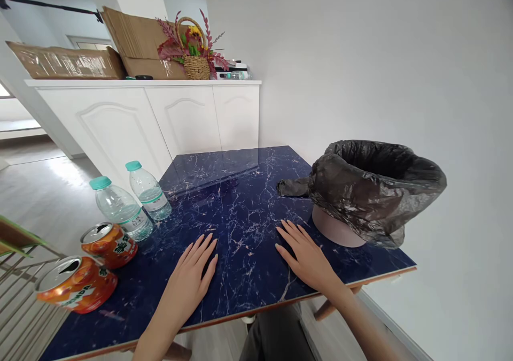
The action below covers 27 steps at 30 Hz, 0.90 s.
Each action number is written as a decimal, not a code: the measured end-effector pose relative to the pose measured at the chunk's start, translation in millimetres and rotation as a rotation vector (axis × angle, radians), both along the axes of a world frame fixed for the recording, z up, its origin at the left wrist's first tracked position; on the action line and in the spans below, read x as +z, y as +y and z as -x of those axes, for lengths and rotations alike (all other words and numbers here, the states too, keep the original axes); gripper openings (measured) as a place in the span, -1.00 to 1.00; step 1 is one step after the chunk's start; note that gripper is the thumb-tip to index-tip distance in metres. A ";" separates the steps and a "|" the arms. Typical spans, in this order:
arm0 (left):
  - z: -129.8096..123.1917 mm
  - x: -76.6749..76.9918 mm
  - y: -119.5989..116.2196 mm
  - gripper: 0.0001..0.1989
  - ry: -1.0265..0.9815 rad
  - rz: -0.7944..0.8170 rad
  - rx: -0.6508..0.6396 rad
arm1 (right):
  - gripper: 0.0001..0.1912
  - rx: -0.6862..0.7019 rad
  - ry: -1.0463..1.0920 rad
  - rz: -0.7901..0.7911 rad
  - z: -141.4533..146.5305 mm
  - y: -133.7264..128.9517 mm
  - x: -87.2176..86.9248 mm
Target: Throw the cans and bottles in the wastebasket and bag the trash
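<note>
My left hand (190, 275) lies flat on the dark blue marbled table (240, 265), fingers stretched out, holding nothing. On the table's right part my right hand (302, 254) also rests flat and holds nothing. Just beyond it stands a pinkish trash bin (334, 227) lined with a black plastic bag (360, 190), whose mouth gapes. A rolled dark strip (294, 187) sticks out left of the bin. Left of my left hand are two orange soda cans, one nearer (78, 286) and one farther (110, 243), both with opened tops. Behind them stand two water bottles (124, 211) (149, 192) with teal caps, partly filled.
A white cabinet (192, 115) stands behind the table, bearing cardboard boxes (72, 63) and a flower basket (196, 67). A metal rack (24, 291) stands by the table's left edge. A pale wall (360, 56) rises behind the bin.
</note>
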<state>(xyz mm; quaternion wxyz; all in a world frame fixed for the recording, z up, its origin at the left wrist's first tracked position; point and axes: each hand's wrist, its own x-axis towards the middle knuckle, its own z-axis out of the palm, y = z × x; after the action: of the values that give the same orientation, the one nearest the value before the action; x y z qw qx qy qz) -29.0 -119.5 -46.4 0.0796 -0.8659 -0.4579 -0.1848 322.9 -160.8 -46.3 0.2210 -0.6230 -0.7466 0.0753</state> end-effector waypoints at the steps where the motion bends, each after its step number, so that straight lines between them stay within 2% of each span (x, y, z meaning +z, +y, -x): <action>1: 0.2 -0.4 0.0 -0.48 -0.008 -0.004 0.000 | -0.34 -0.002 0.006 0.002 0.0 -0.1 0.3; 10: -0.5 1.5 -1.7 -0.47 -0.040 -0.003 -0.005 | -0.36 0.004 0.061 0.008 -2.4 -0.8 -0.3; 17: -2.9 5.2 -5.0 -0.47 -0.007 0.008 0.010 | -0.30 -0.038 0.095 0.138 -2.2 -3.9 3.7; 27: -2.7 3.2 -5.9 -0.47 -0.039 0.016 0.011 | -0.31 -0.048 0.089 0.130 -2.6 -4.3 0.9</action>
<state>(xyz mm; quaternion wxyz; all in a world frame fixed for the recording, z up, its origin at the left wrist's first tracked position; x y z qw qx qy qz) -26.3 -125.4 -43.2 0.0649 -0.8602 -0.4657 -0.1976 325.5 -165.1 -45.4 0.2148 -0.6497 -0.7144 0.1462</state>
